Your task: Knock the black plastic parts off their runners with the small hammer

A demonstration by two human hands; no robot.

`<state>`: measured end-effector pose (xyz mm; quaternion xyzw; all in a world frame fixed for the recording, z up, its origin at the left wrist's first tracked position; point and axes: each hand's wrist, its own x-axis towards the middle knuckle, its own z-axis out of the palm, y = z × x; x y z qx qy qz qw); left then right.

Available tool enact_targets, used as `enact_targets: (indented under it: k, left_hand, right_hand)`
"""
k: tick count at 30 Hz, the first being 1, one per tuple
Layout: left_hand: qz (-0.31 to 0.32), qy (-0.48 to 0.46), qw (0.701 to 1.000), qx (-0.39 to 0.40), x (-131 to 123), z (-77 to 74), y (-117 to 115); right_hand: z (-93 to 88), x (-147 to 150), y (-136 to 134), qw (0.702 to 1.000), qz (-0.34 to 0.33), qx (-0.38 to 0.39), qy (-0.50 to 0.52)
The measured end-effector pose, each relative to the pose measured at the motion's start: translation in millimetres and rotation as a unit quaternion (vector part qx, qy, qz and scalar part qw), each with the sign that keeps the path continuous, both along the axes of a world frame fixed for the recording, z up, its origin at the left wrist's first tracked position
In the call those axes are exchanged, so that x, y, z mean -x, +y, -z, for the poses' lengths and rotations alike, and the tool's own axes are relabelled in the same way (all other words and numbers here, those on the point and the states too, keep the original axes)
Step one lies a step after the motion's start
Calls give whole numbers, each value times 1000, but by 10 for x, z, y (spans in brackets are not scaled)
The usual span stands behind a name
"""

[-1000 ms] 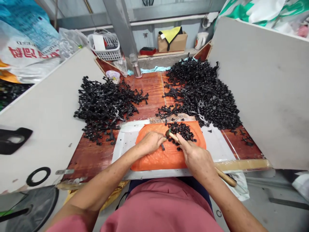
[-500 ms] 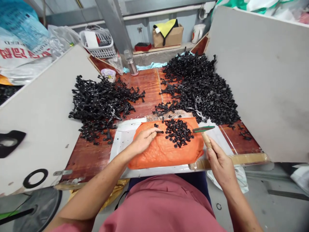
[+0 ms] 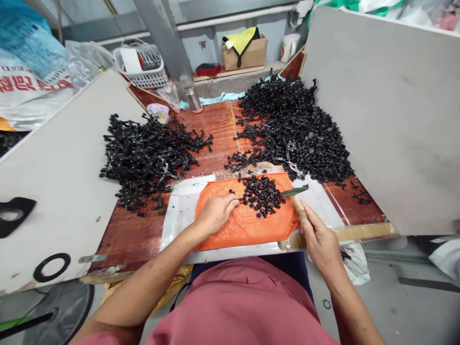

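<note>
My left hand (image 3: 216, 213) rests on an orange cloth pad (image 3: 230, 235), fingers closed on a small black plastic part (image 3: 238, 199) that pokes out to the right of the fingertips. Right beside it on the cloth lies a heap of small round-headed black pieces (image 3: 264, 194). In my right hand (image 3: 321, 239) is a hammer (image 3: 299, 206), gripped by its wooden handle. Its thin, green-edged head is over the right edge of that heap; whether it touches the pieces I cannot tell.
Large piles of black parts cover the left (image 3: 143, 158) and right (image 3: 294, 129) of the red-brown table (image 3: 215, 120). Grey boards (image 3: 366, 120) wall in both sides. Behind stand a metal flask (image 3: 194, 101), a white basket (image 3: 145, 72), a cardboard box (image 3: 247, 55) and a mug (image 3: 289, 48).
The hammer has come a little left, closer to the heap on the cloth. My left hand has shifted slightly right and toward me with the black part. The whole view has drifted slightly.
</note>
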<state>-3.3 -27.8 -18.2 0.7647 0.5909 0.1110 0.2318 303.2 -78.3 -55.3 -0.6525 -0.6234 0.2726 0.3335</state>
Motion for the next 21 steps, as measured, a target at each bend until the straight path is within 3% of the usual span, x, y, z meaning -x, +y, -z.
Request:
enact_targets:
  k: [10, 14, 18, 21]
  left_hand:
    - [5, 116, 993, -30, -80, 59, -19]
    - [-2, 130, 991, -28, -121, 21, -17]
    - [-9, 128, 992, -19, -152, -14, -16]
    - [-9, 129, 991, -17, -168, -12, -28]
  right_hand:
    - [5, -2, -1, 999, -10, -18, -39]
    - [-242, 93, -30, 991, -47, -43, -119]
    - [-557, 341, -29, 974, -139, -68, -166]
    - [-620, 533, 3, 959, -159, -80, -221]
